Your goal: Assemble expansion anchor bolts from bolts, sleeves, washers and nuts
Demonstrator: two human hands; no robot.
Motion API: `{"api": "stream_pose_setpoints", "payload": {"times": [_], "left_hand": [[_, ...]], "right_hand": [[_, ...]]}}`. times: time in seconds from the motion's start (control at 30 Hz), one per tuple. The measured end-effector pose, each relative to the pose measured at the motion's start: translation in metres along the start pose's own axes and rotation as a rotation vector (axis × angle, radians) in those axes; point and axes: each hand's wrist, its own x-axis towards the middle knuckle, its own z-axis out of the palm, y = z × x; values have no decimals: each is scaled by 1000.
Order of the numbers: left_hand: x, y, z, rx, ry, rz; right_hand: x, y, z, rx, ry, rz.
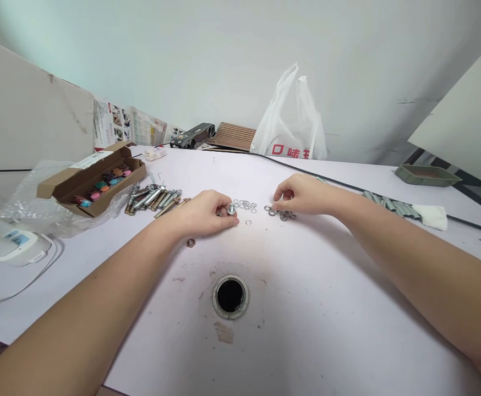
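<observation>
**Bolt and washers, both hands busy on the white tabletop**

Bolt (231,209) first: it's a small silver one pinched in the fingers (224,212) of the left hand (205,212), standing about upright with its head up, right at the middle of the tabletop (306,308). So that hand's fingers are clenched around the bolt, knuckles resting on the surface.

Head view, going around from there: just right of the bolt there's a loose scatter of washers (245,205), with one lone washer (248,222) a bit nearer. Further right, the right hand (300,193) sits over a second little heap of washers (282,214), fingertips curled down and touching the pile. Can't tell whether it's actually got one pinched or is just poking at them.

A single nut (190,242) lies near the left wrist. Left of the left hand is a pile of bigger anchor bolts (153,198), and beyond that an open cardboard box (92,184) with colourful bits inside. Near me there's a round hole (230,296) in the tabletop. Far side: a white plastic bag (292,124) against the wall. Far right, a green tray (426,175) and a row of metal sleeves (384,202).
</observation>
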Motion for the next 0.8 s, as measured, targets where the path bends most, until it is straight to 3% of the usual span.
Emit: {"api": "stream_pose_setpoints", "payload": {"times": [0.13, 0.3, 0.4, 0.57, 0.8], "left_hand": [[0, 2, -1, 5, 42, 33], [-8, 5, -15, -98, -184, -80], [-14, 3, -23, -46, -248, -100], [-16, 0, -26, -16, -258, -75], [-11, 6, -18, -84, -209, -56]], "right_hand": [[3, -2, 6, 19, 56, -2], [3, -16, 23, 34, 129, -83], [5, -36, 39, 31, 143, -158], [19, -64, 63, 8, 214, -271], [33, -65, 68, 14, 274, -370]]}}
